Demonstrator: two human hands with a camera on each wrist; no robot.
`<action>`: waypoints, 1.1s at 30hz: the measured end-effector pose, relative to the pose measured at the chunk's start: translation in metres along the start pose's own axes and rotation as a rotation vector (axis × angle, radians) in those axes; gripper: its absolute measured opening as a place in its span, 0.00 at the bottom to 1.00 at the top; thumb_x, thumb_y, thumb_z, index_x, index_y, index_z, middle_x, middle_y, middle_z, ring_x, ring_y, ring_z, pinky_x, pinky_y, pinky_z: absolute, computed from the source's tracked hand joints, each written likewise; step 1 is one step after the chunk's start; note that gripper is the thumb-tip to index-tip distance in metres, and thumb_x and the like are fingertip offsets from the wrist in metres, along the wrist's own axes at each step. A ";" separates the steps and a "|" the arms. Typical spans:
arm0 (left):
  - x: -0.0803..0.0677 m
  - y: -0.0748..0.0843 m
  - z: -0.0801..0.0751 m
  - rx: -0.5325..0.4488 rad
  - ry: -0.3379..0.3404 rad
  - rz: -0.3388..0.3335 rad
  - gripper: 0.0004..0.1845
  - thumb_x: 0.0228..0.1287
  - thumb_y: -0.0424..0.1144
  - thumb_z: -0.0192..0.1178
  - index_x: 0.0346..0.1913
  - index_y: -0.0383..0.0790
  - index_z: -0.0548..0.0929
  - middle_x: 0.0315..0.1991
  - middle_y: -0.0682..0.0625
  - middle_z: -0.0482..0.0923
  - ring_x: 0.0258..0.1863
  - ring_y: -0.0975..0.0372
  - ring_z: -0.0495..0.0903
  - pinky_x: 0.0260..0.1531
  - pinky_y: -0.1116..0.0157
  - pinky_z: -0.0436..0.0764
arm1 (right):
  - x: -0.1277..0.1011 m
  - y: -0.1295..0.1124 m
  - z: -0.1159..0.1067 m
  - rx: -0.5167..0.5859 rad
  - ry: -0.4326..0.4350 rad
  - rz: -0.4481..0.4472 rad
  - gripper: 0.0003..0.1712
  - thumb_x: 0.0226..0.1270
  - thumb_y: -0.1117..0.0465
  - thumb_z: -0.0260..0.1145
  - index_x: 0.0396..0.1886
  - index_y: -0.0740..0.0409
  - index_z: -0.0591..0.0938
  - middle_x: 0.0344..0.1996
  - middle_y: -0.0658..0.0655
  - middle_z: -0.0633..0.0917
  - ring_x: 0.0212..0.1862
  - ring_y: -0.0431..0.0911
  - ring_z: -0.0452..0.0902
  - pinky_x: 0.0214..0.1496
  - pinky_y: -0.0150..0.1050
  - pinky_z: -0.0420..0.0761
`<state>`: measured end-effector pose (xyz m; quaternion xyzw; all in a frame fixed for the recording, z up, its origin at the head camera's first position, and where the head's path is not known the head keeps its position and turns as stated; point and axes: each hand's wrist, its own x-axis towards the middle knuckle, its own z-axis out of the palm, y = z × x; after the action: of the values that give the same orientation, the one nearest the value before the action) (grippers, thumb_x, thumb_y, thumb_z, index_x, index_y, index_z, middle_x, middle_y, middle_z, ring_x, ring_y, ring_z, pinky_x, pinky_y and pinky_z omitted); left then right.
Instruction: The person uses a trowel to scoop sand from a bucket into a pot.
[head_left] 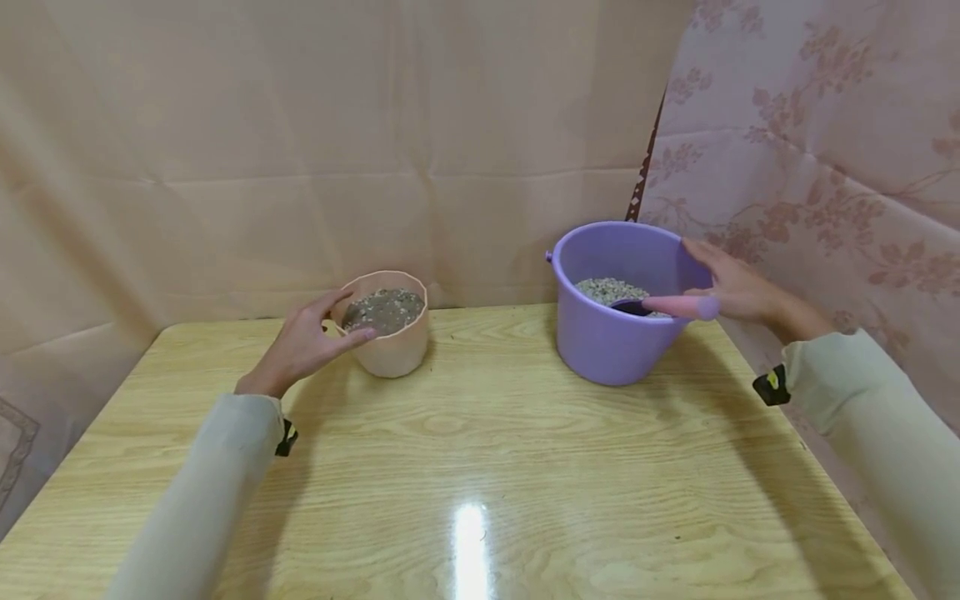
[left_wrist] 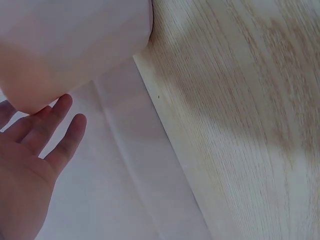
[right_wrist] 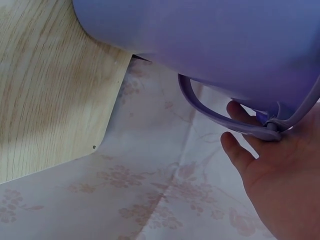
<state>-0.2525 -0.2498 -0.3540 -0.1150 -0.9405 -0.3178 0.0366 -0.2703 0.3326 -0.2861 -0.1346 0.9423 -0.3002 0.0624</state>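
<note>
In the head view, my left hand [head_left: 302, 342] spans the near left side of a cream pot [head_left: 393, 354] holding damp grey-brown gravelly soil [head_left: 384, 312]. Its thumb lies along the rim. Loosely spread fingertips [left_wrist: 62, 102] touch the pot's outside in the left wrist view. My right hand [head_left: 742, 287] rests against the right side of a purple bucket [head_left: 611, 346], one finger at the rim. In the right wrist view, relaxed fingers [right_wrist: 237, 150] lie by the bucket handle's joint. A trowel with a pink grip [head_left: 678, 307] leans on the bucket rim, its dark blade in pale gravel [head_left: 609, 290].
Both containers stand at the far side of a wood-grain table [head_left: 450, 433]. A beige cloth [head_left: 337, 150] hangs behind it. Floral cloth [head_left: 847, 142] hangs along the right, close to the bucket and my right arm. The table's right edge runs beneath that arm.
</note>
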 end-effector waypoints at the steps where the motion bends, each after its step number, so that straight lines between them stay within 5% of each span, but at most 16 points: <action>1: 0.000 0.000 0.000 0.001 -0.004 0.002 0.50 0.56 0.68 0.65 0.77 0.49 0.62 0.72 0.40 0.64 0.69 0.44 0.65 0.60 0.37 0.67 | -0.001 -0.001 0.000 0.003 -0.002 0.000 0.64 0.59 0.45 0.73 0.82 0.47 0.39 0.79 0.64 0.42 0.75 0.69 0.42 0.67 0.72 0.52; 9: -0.004 0.003 0.001 0.003 -0.032 0.027 0.50 0.57 0.66 0.66 0.77 0.45 0.62 0.69 0.39 0.68 0.64 0.46 0.70 0.58 0.39 0.71 | -0.004 -0.005 0.002 0.012 -0.019 0.019 0.62 0.61 0.42 0.72 0.82 0.42 0.40 0.79 0.61 0.43 0.75 0.68 0.45 0.66 0.72 0.55; 21: -0.009 0.008 -0.002 0.030 -0.078 0.056 0.49 0.58 0.65 0.66 0.77 0.47 0.61 0.72 0.38 0.64 0.61 0.42 0.72 0.54 0.39 0.73 | -0.007 -0.013 0.006 -0.066 -0.023 -0.014 0.63 0.62 0.42 0.70 0.81 0.52 0.40 0.79 0.66 0.42 0.76 0.68 0.38 0.68 0.73 0.48; 25: -0.011 0.010 -0.001 0.028 -0.085 0.072 0.49 0.58 0.65 0.66 0.77 0.47 0.61 0.72 0.38 0.65 0.59 0.41 0.74 0.53 0.41 0.75 | -0.008 -0.014 0.009 -0.097 -0.016 -0.061 0.57 0.67 0.50 0.68 0.81 0.59 0.41 0.78 0.69 0.46 0.76 0.69 0.40 0.69 0.72 0.47; 33: -0.016 0.014 0.001 0.028 -0.089 0.108 0.48 0.58 0.63 0.67 0.76 0.46 0.62 0.69 0.35 0.67 0.57 0.41 0.76 0.53 0.43 0.76 | -0.010 -0.018 0.012 -0.103 -0.030 -0.055 0.58 0.67 0.46 0.67 0.81 0.56 0.40 0.78 0.66 0.46 0.75 0.69 0.43 0.68 0.72 0.51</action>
<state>-0.2339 -0.2410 -0.3486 -0.1792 -0.9378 -0.2969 0.0136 -0.2543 0.3145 -0.2847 -0.1679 0.9514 -0.2506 0.0612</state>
